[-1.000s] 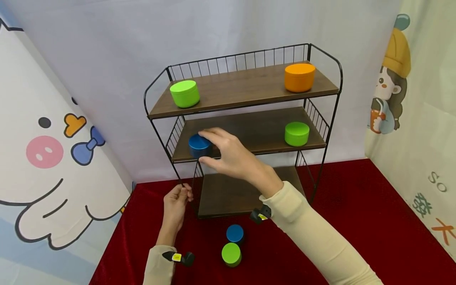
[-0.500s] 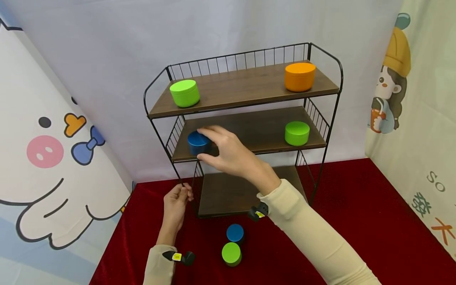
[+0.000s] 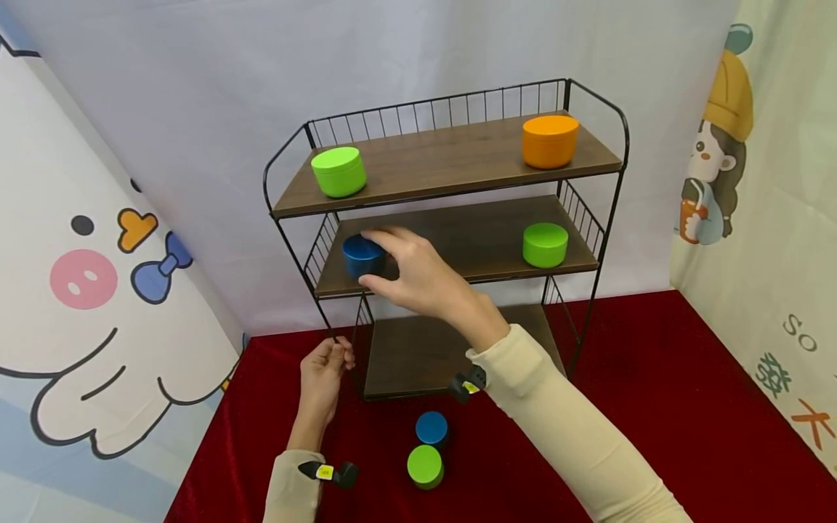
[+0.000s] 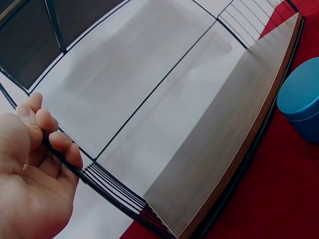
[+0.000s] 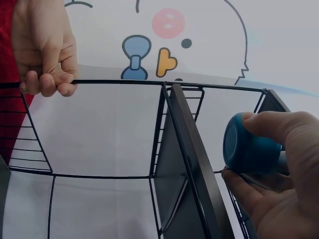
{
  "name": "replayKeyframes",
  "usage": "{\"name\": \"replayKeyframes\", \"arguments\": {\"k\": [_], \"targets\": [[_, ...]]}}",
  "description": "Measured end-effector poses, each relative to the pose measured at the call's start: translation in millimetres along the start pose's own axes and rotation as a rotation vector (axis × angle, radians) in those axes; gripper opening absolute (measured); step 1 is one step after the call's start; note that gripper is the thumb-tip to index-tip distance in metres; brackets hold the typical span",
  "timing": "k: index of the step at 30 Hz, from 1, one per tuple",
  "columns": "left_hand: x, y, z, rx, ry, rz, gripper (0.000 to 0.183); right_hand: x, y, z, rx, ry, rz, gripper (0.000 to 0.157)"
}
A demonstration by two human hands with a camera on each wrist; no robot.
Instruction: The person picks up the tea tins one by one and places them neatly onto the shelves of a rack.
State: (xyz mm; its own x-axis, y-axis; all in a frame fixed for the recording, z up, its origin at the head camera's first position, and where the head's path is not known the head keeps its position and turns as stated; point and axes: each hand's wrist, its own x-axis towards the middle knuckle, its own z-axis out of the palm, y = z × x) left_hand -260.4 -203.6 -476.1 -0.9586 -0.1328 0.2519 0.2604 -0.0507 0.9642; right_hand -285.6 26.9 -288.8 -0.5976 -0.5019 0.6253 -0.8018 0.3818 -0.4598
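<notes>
My right hand (image 3: 418, 272) holds a round blue tin (image 3: 362, 256) between thumb and fingers at the left end of the middle shelf (image 3: 451, 232). In the right wrist view a gap shows between that blue tin (image 5: 249, 144) and the shelf board (image 5: 199, 149). Lower down, my left hand (image 3: 323, 370) grips the rack's black left front post; in the left wrist view the fingers of this hand (image 4: 40, 159) curl round the thin metal bar. At the middle shelf's right end sits a green tin (image 3: 546, 245).
On the top shelf (image 3: 445, 156) stand a green tin (image 3: 339, 172) at left and an orange tin (image 3: 550, 142) at right. A second blue tin (image 3: 431, 428) and another green tin (image 3: 425, 467) lie on the red cloth (image 3: 628, 407), before the bottom shelf (image 3: 418, 356).
My right hand has shifted slightly up and to the left, carrying the blue tin with it. My left hand stays on the post.
</notes>
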Motion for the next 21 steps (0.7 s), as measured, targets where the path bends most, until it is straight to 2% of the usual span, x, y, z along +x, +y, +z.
{"name": "replayKeyframes", "arguments": {"k": [14, 21], "targets": [[0.2, 0.0, 0.3, 0.002, 0.009, -0.018, 0.032, 3.2, 3.0, 7.3, -0.003, -0.077, 0.088, 0.062], [0.4, 0.0, 0.6, 0.004, 0.008, -0.019, 0.03, 2.7, 5.3, 8.0, -0.011, -0.089, 0.092, 0.062]]}}
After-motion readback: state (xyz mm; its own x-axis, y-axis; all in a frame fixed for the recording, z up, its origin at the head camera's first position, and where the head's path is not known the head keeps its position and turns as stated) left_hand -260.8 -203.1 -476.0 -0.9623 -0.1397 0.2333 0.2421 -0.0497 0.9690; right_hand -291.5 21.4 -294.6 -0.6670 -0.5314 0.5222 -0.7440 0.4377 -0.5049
